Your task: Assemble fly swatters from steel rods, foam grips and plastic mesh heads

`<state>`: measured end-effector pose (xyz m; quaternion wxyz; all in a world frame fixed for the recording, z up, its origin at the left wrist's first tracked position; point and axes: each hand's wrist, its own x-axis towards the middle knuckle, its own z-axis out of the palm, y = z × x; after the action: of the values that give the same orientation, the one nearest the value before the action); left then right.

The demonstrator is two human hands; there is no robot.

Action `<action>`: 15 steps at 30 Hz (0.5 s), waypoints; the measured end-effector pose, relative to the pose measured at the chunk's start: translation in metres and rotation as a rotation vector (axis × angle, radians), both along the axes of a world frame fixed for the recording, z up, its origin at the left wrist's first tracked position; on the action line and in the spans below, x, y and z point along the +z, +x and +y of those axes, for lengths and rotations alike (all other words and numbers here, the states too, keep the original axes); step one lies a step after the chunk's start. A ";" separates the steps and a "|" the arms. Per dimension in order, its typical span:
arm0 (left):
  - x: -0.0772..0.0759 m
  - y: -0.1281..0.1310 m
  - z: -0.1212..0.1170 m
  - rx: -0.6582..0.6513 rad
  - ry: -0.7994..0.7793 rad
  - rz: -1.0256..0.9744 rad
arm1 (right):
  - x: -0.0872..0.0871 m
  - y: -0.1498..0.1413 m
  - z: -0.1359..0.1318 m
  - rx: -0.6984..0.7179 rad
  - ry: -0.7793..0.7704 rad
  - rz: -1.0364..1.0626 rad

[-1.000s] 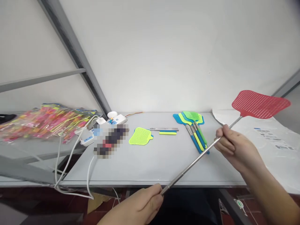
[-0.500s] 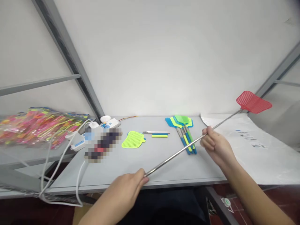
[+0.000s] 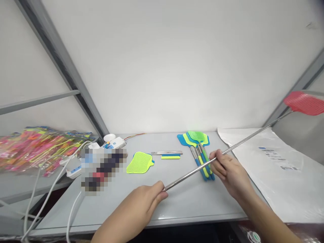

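Note:
A red fly swatter on a long metal telescopic rod is held slantwise above the table, its head up at the far right. My left hand is closed round the rod's lower end. Further up, my right hand pinches the rod near its middle. Behind the rod lies a bundle of fly swatters with blue, yellow and green heads. To its left are thin metal rods, a yellow grip tube with a blue one beside it, and a yellow swatter head lying over a blue one.
White power strips with cables and a pixelated object occupy the table's left side. Bagged colourful items fill the shelf at far left. White plastic sheeting covers the table's right side. Metal frame posts rise near the wall.
The rod is longer, with the red head further to the right and slightly higher. My right hand sits a little lower and nearer the left hand. The camera view has shifted.

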<state>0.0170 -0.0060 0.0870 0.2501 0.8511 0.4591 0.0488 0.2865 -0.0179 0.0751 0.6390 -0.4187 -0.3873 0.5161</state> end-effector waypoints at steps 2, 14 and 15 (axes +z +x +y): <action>0.001 -0.007 0.004 0.019 -0.044 -0.024 | 0.006 0.011 0.008 0.005 -0.017 0.027; -0.008 -0.036 0.036 0.207 -0.364 -0.201 | 0.021 0.058 0.074 -0.334 0.071 0.192; -0.011 -0.042 0.039 0.212 -0.388 -0.213 | 0.026 0.063 0.079 -0.402 0.112 0.194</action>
<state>-0.0249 0.0333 0.0763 0.4494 0.7241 0.5178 0.0750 0.3492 0.0612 0.1008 0.7856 -0.3997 -0.2609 0.3937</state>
